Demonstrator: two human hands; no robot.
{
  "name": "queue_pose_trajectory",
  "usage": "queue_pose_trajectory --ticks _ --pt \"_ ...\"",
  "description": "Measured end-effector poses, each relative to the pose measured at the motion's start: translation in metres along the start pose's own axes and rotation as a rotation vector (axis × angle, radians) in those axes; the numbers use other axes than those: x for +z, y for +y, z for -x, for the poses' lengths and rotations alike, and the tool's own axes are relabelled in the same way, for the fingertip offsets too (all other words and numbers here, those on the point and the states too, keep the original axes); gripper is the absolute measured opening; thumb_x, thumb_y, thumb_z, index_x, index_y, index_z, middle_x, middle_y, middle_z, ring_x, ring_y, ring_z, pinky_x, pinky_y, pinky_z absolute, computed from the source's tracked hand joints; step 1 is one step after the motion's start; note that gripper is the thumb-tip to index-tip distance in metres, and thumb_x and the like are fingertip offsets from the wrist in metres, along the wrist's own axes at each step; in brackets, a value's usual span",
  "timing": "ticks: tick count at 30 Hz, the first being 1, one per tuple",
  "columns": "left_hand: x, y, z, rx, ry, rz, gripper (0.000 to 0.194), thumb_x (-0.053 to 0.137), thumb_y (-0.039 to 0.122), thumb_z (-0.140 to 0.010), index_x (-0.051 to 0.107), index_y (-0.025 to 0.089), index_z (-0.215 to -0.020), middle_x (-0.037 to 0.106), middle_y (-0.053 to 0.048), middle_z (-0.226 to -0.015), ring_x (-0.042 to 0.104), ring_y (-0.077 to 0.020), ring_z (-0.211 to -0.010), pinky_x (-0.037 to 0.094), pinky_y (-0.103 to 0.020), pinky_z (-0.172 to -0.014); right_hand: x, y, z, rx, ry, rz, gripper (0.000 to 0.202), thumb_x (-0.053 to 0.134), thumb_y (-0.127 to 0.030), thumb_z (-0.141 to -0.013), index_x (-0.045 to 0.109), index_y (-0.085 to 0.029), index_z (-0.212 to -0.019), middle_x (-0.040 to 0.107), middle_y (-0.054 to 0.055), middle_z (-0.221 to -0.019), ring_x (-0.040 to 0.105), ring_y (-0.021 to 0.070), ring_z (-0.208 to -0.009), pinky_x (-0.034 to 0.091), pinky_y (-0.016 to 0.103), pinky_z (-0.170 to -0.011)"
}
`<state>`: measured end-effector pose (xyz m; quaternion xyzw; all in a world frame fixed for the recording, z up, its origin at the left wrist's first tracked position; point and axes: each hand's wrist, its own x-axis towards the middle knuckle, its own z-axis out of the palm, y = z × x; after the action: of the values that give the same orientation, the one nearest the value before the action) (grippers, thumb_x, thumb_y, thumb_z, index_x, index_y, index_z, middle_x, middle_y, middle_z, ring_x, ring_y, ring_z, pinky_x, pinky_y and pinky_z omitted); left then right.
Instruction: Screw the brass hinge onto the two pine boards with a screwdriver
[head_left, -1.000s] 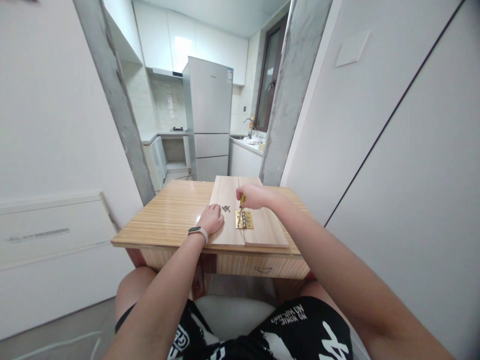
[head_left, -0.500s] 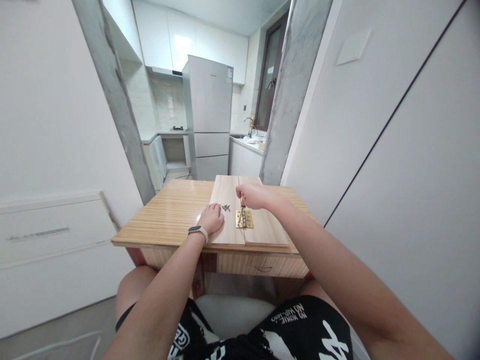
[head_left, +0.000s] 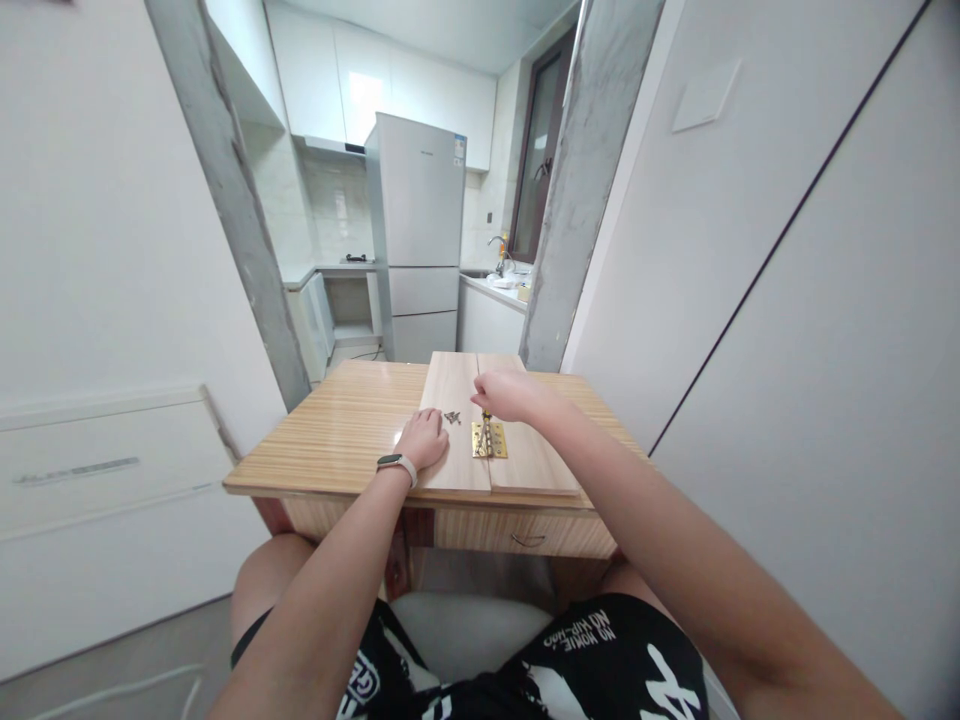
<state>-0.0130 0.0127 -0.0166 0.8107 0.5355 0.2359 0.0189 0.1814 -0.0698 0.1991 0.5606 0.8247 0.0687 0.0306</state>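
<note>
My right hand (head_left: 504, 394) is closed around the handle of a screwdriver (head_left: 486, 416), most of which the hand covers. Its shaft points down to a brass hinge (head_left: 499, 440) that lies across the seam between two pale wooden boards. On the left board (head_left: 451, 376), my left hand (head_left: 422, 437) rests flat near the edge, fingers stretched out and holding nothing. A small heap of screws (head_left: 452, 417) lies just beyond its fingertips. The right board (head_left: 536, 465) lies under my right hand and forearm.
Beneath the boards is a wood-grain table (head_left: 337, 430) with a front drawer (head_left: 525, 530). White walls stand close on both sides. A grey fridge (head_left: 420, 210) and a kitchen sink (head_left: 476, 273) are beyond the table.
My right hand has turned a little around the screwdriver, and less of the handle shows below the fingers. My left hand, the boards and the screws stay in place.
</note>
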Motion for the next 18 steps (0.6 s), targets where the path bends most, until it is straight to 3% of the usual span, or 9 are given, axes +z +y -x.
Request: queue_pose_trajectory --ticks 5,11,18 --pt "0.001 0.000 0.000 -0.001 0.004 -0.003 0.039 0.049 0.025 -0.099 0.059 0.017 -0.136 0.061 -0.017 -0.146 0.053 -0.0311 -0.136 0.035 -0.042 -0.119 -0.003 0.001 0.003 -0.062 -0.034 -0.023 0.018 0.065 -0.023 -0.097 0.075 -0.019 -0.112 0.080 0.012 -0.114 0.073 0.0240 -0.104 0.047 0.028 -0.077" --pt "0.001 0.000 -0.001 0.001 0.004 0.004 0.041 0.049 0.025 -0.099 0.058 0.017 -0.137 0.062 -0.017 -0.147 0.053 -0.0310 -0.137 0.034 -0.042 -0.120 -0.008 0.001 0.011 -0.089 -0.084 -0.053 0.027 0.069 -0.005 -0.086 0.074 -0.020 -0.108 0.079 0.008 -0.110 0.070 0.0199 -0.096 0.040 0.026 -0.067" --pt "0.002 0.000 0.000 0.001 0.008 0.018 0.046 0.048 0.025 -0.099 0.056 0.014 -0.144 0.059 -0.018 -0.151 0.051 -0.0321 -0.140 0.034 -0.043 -0.120 -0.021 0.007 0.027 -0.071 -0.036 -0.084 0.029 0.066 -0.001 -0.085 0.072 -0.021 -0.104 0.078 0.008 -0.108 0.069 0.0190 -0.092 0.038 0.027 -0.066"
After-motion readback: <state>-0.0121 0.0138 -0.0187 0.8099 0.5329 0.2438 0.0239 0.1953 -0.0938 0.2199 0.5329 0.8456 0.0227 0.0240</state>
